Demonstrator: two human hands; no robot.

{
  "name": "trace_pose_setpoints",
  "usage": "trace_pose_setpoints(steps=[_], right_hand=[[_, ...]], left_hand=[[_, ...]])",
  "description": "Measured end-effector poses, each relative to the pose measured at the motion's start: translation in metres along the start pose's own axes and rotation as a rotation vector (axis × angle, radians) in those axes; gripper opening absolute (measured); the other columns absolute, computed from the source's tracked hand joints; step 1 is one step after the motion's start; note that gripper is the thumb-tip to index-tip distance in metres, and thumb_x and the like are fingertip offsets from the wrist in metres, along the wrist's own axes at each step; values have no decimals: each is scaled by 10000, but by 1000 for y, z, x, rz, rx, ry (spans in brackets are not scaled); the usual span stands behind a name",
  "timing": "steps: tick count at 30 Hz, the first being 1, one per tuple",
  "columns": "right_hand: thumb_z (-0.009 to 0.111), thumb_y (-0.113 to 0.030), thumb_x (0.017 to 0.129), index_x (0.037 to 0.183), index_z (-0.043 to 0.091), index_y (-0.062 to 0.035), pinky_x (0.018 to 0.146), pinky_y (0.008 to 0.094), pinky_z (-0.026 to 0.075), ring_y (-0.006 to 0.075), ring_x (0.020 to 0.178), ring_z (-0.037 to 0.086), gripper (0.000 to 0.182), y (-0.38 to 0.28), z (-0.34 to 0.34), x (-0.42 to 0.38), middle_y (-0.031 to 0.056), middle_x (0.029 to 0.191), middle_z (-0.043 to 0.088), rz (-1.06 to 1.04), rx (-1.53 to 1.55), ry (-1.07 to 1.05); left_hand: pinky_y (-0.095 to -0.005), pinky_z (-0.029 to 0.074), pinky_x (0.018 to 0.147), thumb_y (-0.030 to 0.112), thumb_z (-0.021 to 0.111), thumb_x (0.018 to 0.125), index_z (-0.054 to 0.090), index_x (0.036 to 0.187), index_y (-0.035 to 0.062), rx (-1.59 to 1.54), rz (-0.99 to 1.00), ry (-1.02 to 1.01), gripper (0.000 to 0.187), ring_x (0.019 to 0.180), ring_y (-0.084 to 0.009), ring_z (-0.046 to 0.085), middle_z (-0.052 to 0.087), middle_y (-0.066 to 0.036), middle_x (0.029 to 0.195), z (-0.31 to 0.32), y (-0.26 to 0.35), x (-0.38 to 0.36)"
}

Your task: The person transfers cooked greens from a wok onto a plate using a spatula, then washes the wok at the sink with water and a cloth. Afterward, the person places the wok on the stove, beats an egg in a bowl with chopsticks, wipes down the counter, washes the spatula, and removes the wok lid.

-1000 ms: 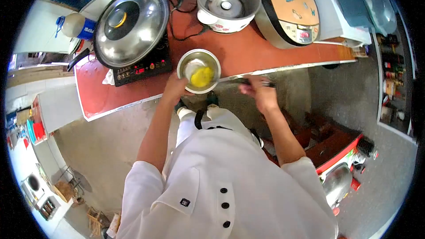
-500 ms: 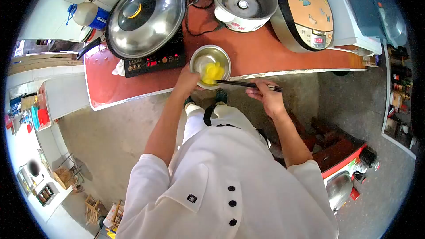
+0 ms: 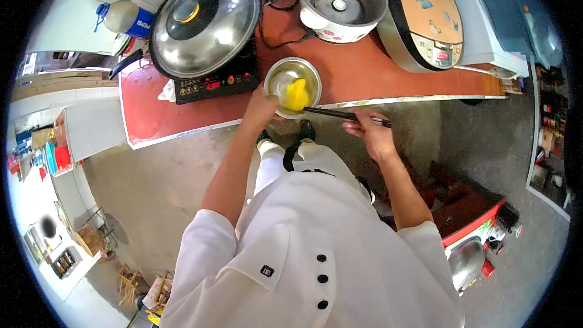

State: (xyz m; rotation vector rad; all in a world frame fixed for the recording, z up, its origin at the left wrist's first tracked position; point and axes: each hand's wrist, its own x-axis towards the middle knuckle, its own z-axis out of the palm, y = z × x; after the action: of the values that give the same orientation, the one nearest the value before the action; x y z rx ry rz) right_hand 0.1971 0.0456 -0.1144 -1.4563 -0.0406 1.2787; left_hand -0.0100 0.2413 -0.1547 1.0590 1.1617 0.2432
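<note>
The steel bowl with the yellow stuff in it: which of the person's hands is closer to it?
Left. The left hand grips the near rim of the steel bowl. The right hand is off to the bowl's right, past the counter edge, holding chopsticks whose tips reach the bowl.

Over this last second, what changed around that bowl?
The right hand swung the chopsticks so their tips reach into the bowl, and the yellow egg shifted inside it. The left hand stayed on the bowl's rim; the pan lid and cookers did not move.
</note>
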Motion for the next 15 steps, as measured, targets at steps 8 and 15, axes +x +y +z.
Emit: trace_pose_setpoints(steps=[8,15], right_hand=[[562,-201,946,1054,599,57,729,303,572,213,796,673,282,-18,3,-1,139,947,646,-159,42,162],[572,-189,935,1056,611,61,702,308,570,212,785,676,280,-9,4,-1,136,946,651,-68,-1,87]], left_hand=[[-338,591,557,74,532,829,497,1244,22,-24,-15,-24,419,799,-233,680,647,-144,1014,4,5,1],[-383,605,604,7,436,778,470,1264,21,-16,-3,-56,486,872,-282,672,598,-174,1105,0,-6,9]])
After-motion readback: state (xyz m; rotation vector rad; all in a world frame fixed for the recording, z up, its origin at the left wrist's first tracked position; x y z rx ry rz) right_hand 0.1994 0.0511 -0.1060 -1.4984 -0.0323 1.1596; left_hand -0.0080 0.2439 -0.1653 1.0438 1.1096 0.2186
